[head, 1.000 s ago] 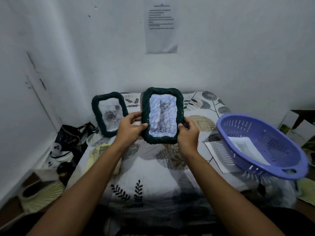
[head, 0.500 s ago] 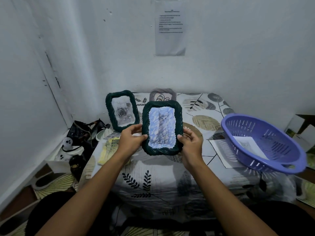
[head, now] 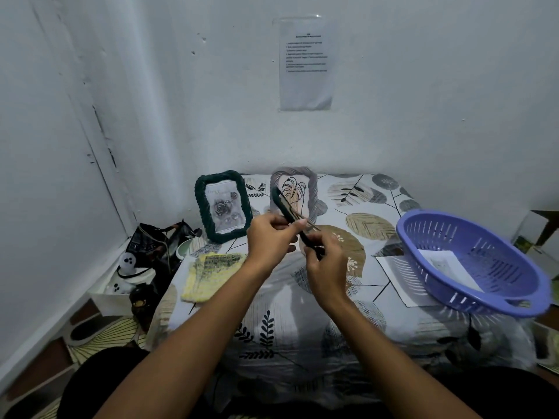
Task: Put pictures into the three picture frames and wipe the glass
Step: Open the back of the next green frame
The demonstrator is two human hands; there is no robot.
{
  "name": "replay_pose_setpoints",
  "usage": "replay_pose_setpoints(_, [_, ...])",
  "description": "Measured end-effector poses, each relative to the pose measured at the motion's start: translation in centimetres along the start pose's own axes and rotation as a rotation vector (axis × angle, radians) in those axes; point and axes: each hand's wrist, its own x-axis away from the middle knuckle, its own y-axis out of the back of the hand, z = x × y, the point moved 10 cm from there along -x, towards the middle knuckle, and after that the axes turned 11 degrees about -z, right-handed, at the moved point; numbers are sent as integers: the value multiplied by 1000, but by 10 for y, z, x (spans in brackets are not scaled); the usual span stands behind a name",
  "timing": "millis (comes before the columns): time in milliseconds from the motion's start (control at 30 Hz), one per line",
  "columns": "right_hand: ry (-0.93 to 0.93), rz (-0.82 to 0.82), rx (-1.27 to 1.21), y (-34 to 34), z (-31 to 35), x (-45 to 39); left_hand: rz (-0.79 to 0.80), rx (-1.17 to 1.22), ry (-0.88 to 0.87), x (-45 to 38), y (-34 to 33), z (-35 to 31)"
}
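Both hands hold a dark green woven picture frame point(head: 282, 205) edge-on above the table, so its cat picture is hidden. My left hand point(head: 270, 238) grips its upper side and my right hand point(head: 325, 257) grips its lower end. A second green frame point(head: 223, 204) with a rose picture stands at the back left. A grey frame point(head: 298, 189) with a leaf drawing stands behind my hands, partly hidden. A yellow cloth point(head: 211, 275) lies on the table to the left.
A purple plastic basket point(head: 472, 261) with a printed picture inside sits at the right, over a sheet of paper point(head: 393, 276). The table wears a leaf-patterned cover point(head: 302, 322). Bags and small objects point(head: 151, 252) crowd the floor at the left by the wall.
The held green frame has been turned from facing me to edge-on, and my hands have shifted closer together around it. The camera view has tilted, showing the grey frame behind.
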Motion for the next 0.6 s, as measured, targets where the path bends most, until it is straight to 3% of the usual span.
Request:
replay_pose_setpoints(200, [128, 260, 107, -16, 24, -3, -24, 76, 176, -17, 8, 21])
replay_pose_setpoints(267, [94, 248, 38, -12, 31, -15, -5, 37, 191, -22, 11, 27])
replay_pose_setpoints(433, [-96, 72, -2, 20, 10, -55, 71, 5, 211, -30, 25, 33])
replay_pose_setpoints(600, [-489, 223, 34, 16, -60, -44, 119, -38, 253, -40, 36, 54])
